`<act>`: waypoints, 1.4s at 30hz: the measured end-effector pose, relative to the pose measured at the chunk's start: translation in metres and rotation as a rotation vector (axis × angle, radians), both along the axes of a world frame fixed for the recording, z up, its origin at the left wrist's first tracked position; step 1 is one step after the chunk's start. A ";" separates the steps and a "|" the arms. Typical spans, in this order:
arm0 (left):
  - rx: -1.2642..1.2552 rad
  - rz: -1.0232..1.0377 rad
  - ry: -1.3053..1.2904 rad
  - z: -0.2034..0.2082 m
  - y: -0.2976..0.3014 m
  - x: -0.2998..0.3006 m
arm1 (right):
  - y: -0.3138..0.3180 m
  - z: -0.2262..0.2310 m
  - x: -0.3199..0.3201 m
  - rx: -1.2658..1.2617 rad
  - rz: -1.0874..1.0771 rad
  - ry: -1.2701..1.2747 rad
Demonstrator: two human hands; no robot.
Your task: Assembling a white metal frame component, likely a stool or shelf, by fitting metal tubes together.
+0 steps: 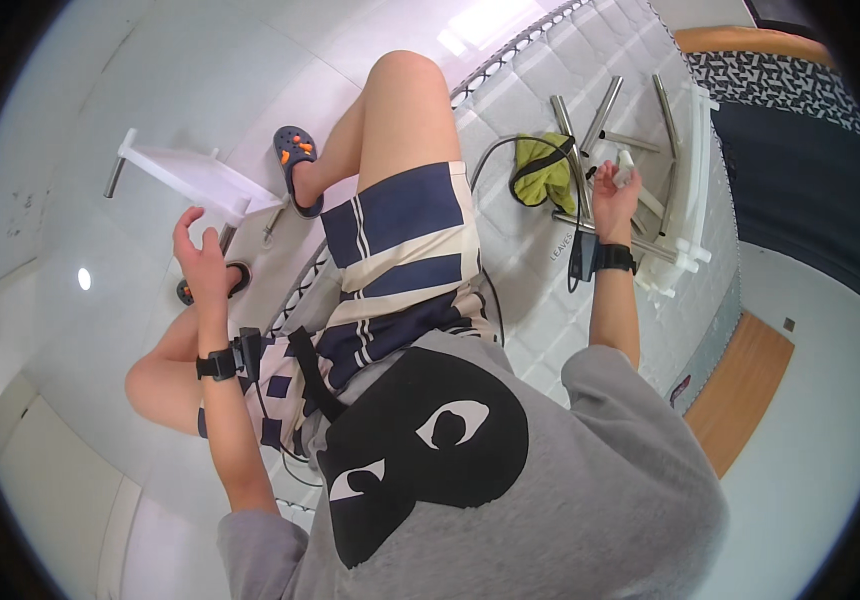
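My left hand point(202, 258) is raised over the floor, its fingers curved and apart with nothing between them. Just beyond it stands a white panel point(190, 178) with short metal tube ends, low beside my feet. On the mattress side, my right hand point(614, 200) grips a small white plastic piece point(625, 168); its exact kind is hard to make out. Several shiny metal tubes point(603, 100) lie around that hand on the mattress. A white frame part point(695, 190) with stubby ends lies to their right. Close to my right wrist is a crumpled yellow-green cloth pouch point(542, 172) with black trim.
I sit at the edge of a white quilted mattress point(525, 260). Dark clogs point(296, 160) are on my feet, over a glossy pale floor point(60, 180). Black cables point(495, 310) run from the wrist-worn devices past my body. A wooden board point(740, 390) lies at the far right.
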State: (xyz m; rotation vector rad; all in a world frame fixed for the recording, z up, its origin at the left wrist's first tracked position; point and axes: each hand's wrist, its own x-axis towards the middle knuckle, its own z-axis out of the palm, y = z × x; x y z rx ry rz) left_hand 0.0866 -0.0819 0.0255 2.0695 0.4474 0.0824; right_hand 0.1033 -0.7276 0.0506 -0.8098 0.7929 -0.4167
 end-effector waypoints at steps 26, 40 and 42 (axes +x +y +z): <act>0.306 0.227 0.163 0.033 0.076 0.027 | 0.420 0.028 0.052 -1.245 1.633 -0.122; -0.750 0.668 -0.027 0.021 0.129 -0.008 | 0.475 -0.114 0.076 -0.964 2.155 0.165; -0.778 0.650 -0.037 0.024 0.124 -0.011 | 0.477 -0.128 0.072 -0.763 2.096 0.299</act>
